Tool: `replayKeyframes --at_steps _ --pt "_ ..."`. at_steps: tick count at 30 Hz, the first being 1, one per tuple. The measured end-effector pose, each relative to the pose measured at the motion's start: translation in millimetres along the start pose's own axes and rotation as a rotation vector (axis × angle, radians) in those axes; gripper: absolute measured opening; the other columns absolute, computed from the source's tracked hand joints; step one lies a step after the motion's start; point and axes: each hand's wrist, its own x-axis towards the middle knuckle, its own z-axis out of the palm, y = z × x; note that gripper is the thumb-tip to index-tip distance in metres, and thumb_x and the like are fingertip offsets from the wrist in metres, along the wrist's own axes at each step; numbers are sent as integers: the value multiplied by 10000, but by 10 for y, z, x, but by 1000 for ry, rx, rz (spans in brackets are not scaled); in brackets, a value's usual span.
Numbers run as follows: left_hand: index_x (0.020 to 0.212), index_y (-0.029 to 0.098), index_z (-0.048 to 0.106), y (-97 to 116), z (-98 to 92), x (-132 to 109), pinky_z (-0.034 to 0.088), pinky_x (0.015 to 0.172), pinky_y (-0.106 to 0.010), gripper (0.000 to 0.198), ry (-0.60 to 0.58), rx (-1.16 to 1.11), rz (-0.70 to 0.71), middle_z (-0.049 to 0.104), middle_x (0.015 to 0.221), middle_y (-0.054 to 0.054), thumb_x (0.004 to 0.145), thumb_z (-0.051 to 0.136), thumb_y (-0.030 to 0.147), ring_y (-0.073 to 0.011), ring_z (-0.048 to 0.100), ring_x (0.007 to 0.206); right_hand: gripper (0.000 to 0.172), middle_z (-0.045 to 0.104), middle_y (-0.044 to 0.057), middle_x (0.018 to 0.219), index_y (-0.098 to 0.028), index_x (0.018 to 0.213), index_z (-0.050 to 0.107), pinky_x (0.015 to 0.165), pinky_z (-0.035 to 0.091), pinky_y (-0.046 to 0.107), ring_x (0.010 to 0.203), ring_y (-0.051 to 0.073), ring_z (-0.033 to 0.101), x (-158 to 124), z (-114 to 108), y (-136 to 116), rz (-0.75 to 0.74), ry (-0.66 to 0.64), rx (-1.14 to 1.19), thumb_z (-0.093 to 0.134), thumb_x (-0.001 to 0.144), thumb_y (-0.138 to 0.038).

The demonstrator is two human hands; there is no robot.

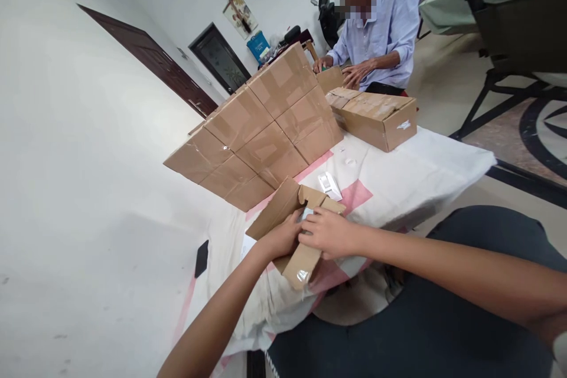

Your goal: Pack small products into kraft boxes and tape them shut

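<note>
A small open cardboard box (pixel 283 207) lies on the cloth-covered table (pixel 411 177) in front of me, flaps up. My left hand (pixel 280 238) grips the box's near side, fingers curled over its edge. My right hand (pixel 326 231) rests over the opening with fingers bent down into it, touching a pale item inside (pixel 306 213) that is mostly hidden. A small white packet (pixel 330 185) lies on the cloth just beyond the box.
A stack of several taped cardboard boxes (pixel 261 130) stands along the wall. A longer open carton (pixel 376 118) lies further back. A person in a light blue shirt (pixel 381 29) handles a small box (pixel 330 78). A black phone (pixel 201 258) lies at the left.
</note>
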Motion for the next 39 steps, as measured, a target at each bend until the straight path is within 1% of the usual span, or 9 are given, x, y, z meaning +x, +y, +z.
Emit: replayKeyframes --at_steps 5,7,11,16,20,23,31,35,39 --pt "1439 201 478 6 -16 66 380 1168 -484 698 -148 51 5 196 1626 -177 803 737 324 -369 390 1421 293 688 109 1015 -173 1050 637 905 369 445 964 292 615 -10 27 -1 7 12 7 682 798 -316" --pt "1456 206 461 47 -22 95 418 1131 -476 691 -152 90 -23 248 1611 -176 824 713 324 -360 421 1397 288 686 106 1005 -176 1049 638 892 371 437 952 288 609 -6 38 -1 4 13 4 679 797 -310" --pt "1456 213 454 159 -20 120 535 919 -420 567 -97 219 -97 435 1498 -172 923 581 358 -316 573 1198 336 688 120 1001 -174 1068 648 901 365 431 975 286 587 5 22 -11 15 19 9 710 764 -304" --pt "1388 199 503 155 6 98 535 818 -354 492 -55 276 -45 564 1314 -148 938 570 386 -288 600 1092 372 692 134 1029 -167 1072 658 893 375 430 1022 301 574 48 -20 -33 52 -4 33 739 734 -297" --pt "1330 196 548 38 25 12 508 943 -345 383 -9 221 72 555 1329 -116 966 538 316 -242 571 1081 428 679 158 1103 -156 1103 654 885 390 434 1038 313 581 122 -12 -80 68 -22 40 756 725 -328" --pt "1290 221 588 -56 14 -51 487 1009 -371 358 -48 208 135 574 1323 -97 948 572 323 -246 545 1124 414 674 165 1106 -156 1104 656 891 394 438 1031 315 588 153 -3 -110 96 -11 47 747 736 -322" --pt "1366 239 567 -83 -70 -26 450 1078 -453 526 -164 39 126 443 1517 -125 858 665 339 -310 558 1207 341 686 156 1069 -163 1055 681 909 407 423 1013 298 611 104 -33 -90 155 -5 93 718 746 -300" --pt "1424 258 511 -31 -157 -115 493 1046 -396 592 -99 -110 45 496 1497 -93 845 627 221 -280 588 1228 366 698 155 1045 -136 1060 678 923 409 426 1017 305 616 180 -43 -135 146 -19 83 728 744 -313" --pt "1407 250 536 30 -211 -331 432 1117 -402 513 24 -117 31 581 1403 -87 898 546 193 -247 561 1272 373 697 163 1062 -116 1074 668 914 413 432 1010 311 618 211 -125 -168 157 -68 72 716 762 -316"
